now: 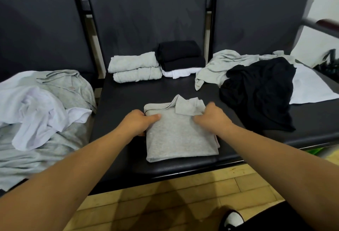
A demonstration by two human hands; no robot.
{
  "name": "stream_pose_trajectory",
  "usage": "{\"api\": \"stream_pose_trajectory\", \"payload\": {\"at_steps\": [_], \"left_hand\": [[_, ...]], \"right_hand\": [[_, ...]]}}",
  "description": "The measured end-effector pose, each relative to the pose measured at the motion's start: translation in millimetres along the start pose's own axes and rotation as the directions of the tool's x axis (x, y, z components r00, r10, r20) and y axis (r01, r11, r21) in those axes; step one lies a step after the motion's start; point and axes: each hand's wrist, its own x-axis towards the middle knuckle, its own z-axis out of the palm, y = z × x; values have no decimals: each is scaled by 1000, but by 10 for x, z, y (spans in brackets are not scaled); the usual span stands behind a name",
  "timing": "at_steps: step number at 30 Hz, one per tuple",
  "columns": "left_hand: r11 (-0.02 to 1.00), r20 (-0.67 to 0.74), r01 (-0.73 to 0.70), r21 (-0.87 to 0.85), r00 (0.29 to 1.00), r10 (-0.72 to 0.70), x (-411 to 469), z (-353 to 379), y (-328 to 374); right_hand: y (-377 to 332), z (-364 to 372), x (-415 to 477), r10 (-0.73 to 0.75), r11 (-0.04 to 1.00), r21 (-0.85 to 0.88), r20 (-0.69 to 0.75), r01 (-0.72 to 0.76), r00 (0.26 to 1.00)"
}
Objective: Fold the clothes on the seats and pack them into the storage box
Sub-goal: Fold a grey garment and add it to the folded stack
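Black padded seats stand in a row over a pale wood-plank floor point(165, 203). On the middle seat point(124, 98) lies a folded grey polo shirt point(179, 139), collar at the far end. The left hand point(141, 120) has a grip on its left edge, thumb on top, and the right hand point(212, 117) has a grip on the right edge by the collar. Behind sit two folded stacks, a grey stack point(135, 66) and a black-over-white stack point(180, 54). Loose clothes heap on the left seat point(45, 106) and the right seat point(256, 87).
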Motion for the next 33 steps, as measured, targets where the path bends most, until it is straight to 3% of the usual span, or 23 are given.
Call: {"api": "stream_pose_trajectory", "payload": {"at_steps": [2,3,5,7,9,10,12,14,15,17,19,20,22,24,27,30,33], "left_hand": [[999,23,-16,49,1000,15,-6,39,14],[997,22,-19,72,1000,18,-3,51,16],[998,35,-12,64,999,10,1,61,13],[999,46,-12,35,999,10,-5,57,13],[1000,47,-20,8,999,19,-23,45,10],[999,48,-30,-10,998,31,-30,46,6],[997,53,-41,-65,998,44,-38,37,-10],[993,61,-36,-110,997,43,-54,22,-16],[992,64,-31,-121,997,39,-60,20,-19],[990,71,-18,-136,997,28,-49,5,-26],[990,85,2,-143,996,10,-33,-15,-27],[988,87,14,-153,996,-1,-19,-20,-30],[978,83,59,-199,996,-43,7,-18,-26],[968,79,84,-238,995,-67,13,-19,-22],[961,16,87,-263,996,-85,17,-61,-1],[977,-122,12,-211,992,-39,-19,-168,52],[981,-215,-141,-136,970,110,-122,-218,152]], "right_hand": [[-62,63,8,-263,935,-277,-124,221,957],[-71,102,28,-365,887,-338,-100,313,926],[-58,145,102,-424,870,-287,-21,401,905],[-11,121,225,-438,890,-163,-52,425,898],[25,82,374,-356,932,5,-184,363,916],[48,49,448,-237,946,168,-224,277,945],[86,0,606,50,832,553,-167,52,985],[123,-35,677,186,761,640,-62,-104,981],[114,-47,657,201,802,584,-65,-126,977],[35,-46,506,142,946,316,-214,-69,966],[-113,0,283,-112,991,31,-385,134,916],[-201,48,159,-260,964,-49,-388,262,884],[-337,220,-45,-409,911,-65,-247,406,878],[-424,393,-211,-398,915,18,-118,402,910],[-488,479,-316,-320,935,129,-98,331,942],[-564,439,-291,-154,902,409,12,136,988],[-625,423,-273,-63,648,741,283,-176,957]]}}
